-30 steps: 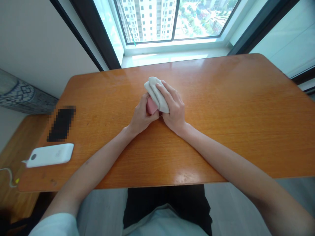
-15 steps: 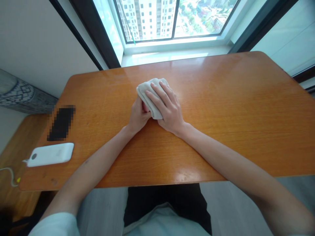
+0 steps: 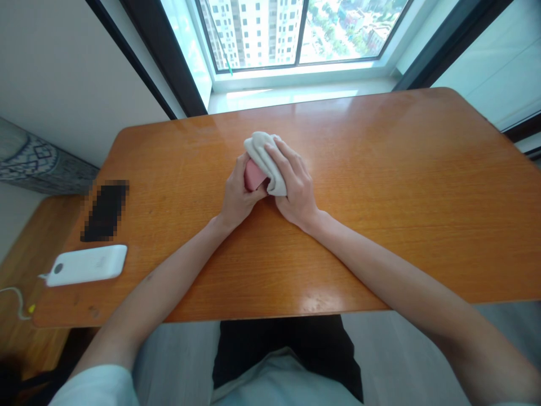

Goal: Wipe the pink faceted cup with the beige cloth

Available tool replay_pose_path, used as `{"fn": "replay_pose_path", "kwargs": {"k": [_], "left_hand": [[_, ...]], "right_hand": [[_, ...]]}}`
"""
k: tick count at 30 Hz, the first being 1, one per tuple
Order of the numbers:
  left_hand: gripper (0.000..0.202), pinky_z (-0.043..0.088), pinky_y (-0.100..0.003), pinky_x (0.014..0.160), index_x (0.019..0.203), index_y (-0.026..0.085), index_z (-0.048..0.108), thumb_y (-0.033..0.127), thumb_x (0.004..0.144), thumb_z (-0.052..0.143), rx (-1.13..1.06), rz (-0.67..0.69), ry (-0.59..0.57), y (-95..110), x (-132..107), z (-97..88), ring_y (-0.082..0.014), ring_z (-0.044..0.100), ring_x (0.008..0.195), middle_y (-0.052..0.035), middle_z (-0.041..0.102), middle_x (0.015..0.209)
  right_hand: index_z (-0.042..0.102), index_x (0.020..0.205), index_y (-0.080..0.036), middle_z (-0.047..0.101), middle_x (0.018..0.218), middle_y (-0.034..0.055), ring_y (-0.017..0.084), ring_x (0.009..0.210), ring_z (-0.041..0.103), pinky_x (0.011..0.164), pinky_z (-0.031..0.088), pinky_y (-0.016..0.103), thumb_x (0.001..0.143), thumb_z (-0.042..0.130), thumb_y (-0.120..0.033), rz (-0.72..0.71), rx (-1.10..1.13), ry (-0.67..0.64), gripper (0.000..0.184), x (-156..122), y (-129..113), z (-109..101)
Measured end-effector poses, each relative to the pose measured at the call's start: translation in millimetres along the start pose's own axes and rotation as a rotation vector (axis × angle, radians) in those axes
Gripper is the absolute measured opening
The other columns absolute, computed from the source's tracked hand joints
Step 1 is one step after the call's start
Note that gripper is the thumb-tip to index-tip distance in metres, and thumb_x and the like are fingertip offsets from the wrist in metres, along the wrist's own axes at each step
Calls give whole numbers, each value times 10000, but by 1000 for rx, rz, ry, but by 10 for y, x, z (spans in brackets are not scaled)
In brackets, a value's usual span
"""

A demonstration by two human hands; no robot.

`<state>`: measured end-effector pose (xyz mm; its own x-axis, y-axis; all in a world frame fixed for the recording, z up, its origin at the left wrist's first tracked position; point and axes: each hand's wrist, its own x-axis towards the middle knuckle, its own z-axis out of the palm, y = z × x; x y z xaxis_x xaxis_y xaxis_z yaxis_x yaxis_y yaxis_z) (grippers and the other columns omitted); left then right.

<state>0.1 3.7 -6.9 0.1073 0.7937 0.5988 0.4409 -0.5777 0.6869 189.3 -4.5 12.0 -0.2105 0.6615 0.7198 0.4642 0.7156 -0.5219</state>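
Fingers and thumb of my left hand [image 3: 236,189] are closed round a pink object [image 3: 254,175] with a smooth rounded side; its exact kind does not show. A folded white cloth [image 3: 265,158] lies against its upper right side and hides much of it. My right hand [image 3: 298,183] grips this cloth, fingers bent over its top and pressing it to the pink object. Both hands meet above the middle of the brown wooden table [image 3: 380,197].
At the table's left end lies a white device [image 3: 87,266] with a cable at its end. Behind it is a dark, blurred-out rectangular object [image 3: 105,211]. A window [image 3: 296,34] and its sill stand beyond the far edge. A patterned grey fabric item [image 3: 42,160] is at the left.
The cloth has shifted right and turned with my right hand, so more of the pink object shows in my left hand. My left hand has stayed nearly in place.
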Motion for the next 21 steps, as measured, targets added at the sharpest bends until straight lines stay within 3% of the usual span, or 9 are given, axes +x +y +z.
{"fn": "replay_pose_path", "kwargs": {"k": [3, 5, 9, 12, 17, 21], "left_hand": [[517, 617, -390, 836, 1254, 225, 617, 565, 920, 818, 13, -35, -7, -95, -37, 16, -207, 704, 862, -42, 757, 1054], [502, 616, -383, 816, 1221, 218, 621, 562, 914, 819, 23, -49, -6, -97, -35, 24, -205, 702, 850, -45, 759, 1039], [643, 616, -397, 992, 1437, 256, 561, 550, 927, 818, 22, -22, -7, 34, 19, 21, -244, 743, 1107, -73, 743, 1311], [688, 577, -387, 1106, 1509, 275, 536, 584, 951, 794, 16, 18, -18, 125, 48, -4, -265, 715, 1279, -85, 680, 1487], [687, 591, -375, 1076, 1505, 268, 531, 580, 952, 796, 4, 18, -19, 141, 38, -23, -258, 728, 1258, -90, 684, 1491], [724, 615, -365, 1005, 1526, 285, 483, 448, 920, 844, -40, -20, -65, 114, 26, 27, -231, 744, 1187, -83, 714, 1441]], "right_hand": [[501, 1648, -423, 512, 1770, -45, 314, 1722, 368, 1439, 294, 632, 1065, 505, -306, -151, -75, -81, 594, -31, -104, -18], [518, 1639, -420, 519, 1765, -45, 312, 1722, 367, 1442, 288, 626, 1075, 496, -323, -150, -53, -74, 572, -26, -105, -13], [538, 1629, -362, 553, 1742, 8, 285, 1645, 497, 1391, 405, 574, 1092, 494, -376, 96, 127, 23, 538, 42, 51, 24], [581, 1597, -357, 606, 1701, -5, 265, 1563, 594, 1346, 472, 545, 1091, 474, -370, 225, 251, -7, 517, 92, 173, 49], [608, 1563, -333, 699, 1596, 26, 253, 1484, 660, 1312, 519, 514, 1083, 511, -336, 240, 222, 52, 490, 55, 150, 40], [537, 1626, -353, 599, 1688, 42, 293, 1594, 556, 1364, 461, 561, 1113, 520, -380, 90, 94, 107, 514, 12, 89, -14]]}}
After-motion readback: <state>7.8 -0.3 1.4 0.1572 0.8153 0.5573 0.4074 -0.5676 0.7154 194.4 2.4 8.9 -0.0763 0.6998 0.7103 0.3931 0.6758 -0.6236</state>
